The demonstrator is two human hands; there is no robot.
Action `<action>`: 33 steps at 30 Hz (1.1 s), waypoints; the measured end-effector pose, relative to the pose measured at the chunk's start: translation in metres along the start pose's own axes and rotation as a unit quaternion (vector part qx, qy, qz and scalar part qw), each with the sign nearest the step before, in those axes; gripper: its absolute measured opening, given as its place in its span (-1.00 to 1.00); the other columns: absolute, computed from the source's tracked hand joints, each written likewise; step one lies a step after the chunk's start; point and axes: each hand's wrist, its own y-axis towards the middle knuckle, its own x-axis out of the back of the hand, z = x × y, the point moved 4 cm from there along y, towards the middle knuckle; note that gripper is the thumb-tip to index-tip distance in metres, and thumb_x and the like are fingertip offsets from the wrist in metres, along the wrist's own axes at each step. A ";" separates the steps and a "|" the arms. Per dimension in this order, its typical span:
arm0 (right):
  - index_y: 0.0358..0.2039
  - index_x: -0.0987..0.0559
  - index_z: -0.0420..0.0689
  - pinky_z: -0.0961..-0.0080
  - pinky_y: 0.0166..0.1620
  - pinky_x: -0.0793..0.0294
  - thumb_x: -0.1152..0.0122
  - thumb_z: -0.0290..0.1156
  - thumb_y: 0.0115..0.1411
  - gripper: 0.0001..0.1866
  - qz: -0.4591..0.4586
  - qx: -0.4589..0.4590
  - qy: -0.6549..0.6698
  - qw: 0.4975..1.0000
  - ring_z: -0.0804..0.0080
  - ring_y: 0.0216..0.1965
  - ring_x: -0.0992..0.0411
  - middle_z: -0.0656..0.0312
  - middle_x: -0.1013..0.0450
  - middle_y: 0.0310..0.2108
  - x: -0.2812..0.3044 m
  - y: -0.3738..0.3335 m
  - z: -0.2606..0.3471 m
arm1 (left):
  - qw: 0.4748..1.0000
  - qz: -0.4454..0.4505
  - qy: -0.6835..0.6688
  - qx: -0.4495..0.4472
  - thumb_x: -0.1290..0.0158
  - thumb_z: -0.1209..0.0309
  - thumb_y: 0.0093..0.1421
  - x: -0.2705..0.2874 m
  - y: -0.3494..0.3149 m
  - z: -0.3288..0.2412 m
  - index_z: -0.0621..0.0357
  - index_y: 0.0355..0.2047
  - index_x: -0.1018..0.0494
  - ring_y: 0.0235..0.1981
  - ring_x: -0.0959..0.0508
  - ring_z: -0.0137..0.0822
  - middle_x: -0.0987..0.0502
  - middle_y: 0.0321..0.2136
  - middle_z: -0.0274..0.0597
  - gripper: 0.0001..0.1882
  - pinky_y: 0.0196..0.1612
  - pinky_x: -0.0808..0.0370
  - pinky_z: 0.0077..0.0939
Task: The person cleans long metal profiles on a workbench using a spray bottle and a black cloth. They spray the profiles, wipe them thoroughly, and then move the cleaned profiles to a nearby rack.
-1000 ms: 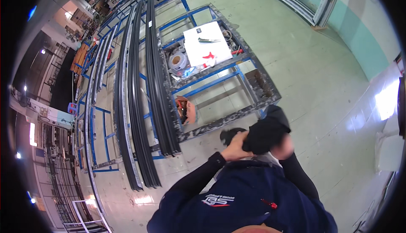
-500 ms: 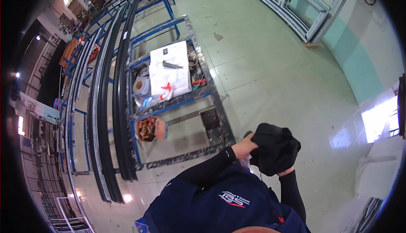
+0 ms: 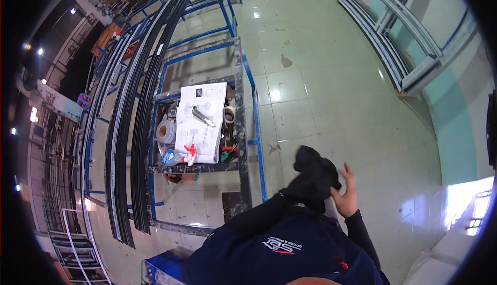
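Though left fingers unclear at the black cloth point(image 3: 313, 174), right fingers point(image 3: 350, 179) apart beside it.

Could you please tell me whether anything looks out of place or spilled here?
The red-triggered spray bottle appears to lie on its side, partly over the papers, which looks odd for something usually stood upright. Beyond the bench, a brownish patch interrupts the pale floor; I can't tell whether it's a stain or scrap.
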 end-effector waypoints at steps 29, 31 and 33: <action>-0.24 -0.56 -0.27 0.41 -0.16 -0.54 -0.36 -0.27 0.19 -0.69 0.337 -0.045 -0.023 0.940 0.37 -0.29 -0.56 0.11 -0.60 -0.34 -0.222 0.825 -0.168 | 0.176 -0.900 0.154 -0.368 -0.46 0.28 -0.01 0.193 0.048 -0.529 0.50 0.30 -0.09 0.31 -0.24 0.16 -0.25 0.23 0.34 0.03 0.34 -0.23 -0.03; -0.33 -0.56 -0.26 0.37 -0.20 -0.54 -0.43 -0.20 0.11 -0.63 0.368 -0.061 -0.092 0.923 0.32 -0.33 -0.56 0.07 -0.60 -0.39 -0.252 0.842 -0.216 | 0.354 -0.775 0.026 -0.523 -0.40 0.38 0.08 0.235 0.112 -0.611 0.39 0.30 -0.07 0.16 -0.44 -0.01 -0.27 0.22 0.20 -0.08 0.21 -0.40 -0.17; -0.57 -0.46 -0.23 0.29 -0.40 -0.48 -0.51 -0.18 -0.02 -0.57 0.369 -0.062 -0.193 0.907 0.37 -0.52 -0.43 0.08 -0.44 -0.63 -0.257 0.863 -0.292 | 0.443 -0.727 0.089 -0.518 -0.34 0.45 0.16 0.204 0.176 -0.712 0.20 0.30 -0.11 0.06 -0.50 -0.20 -0.30 0.17 -0.01 -0.20 0.09 -0.47 -0.36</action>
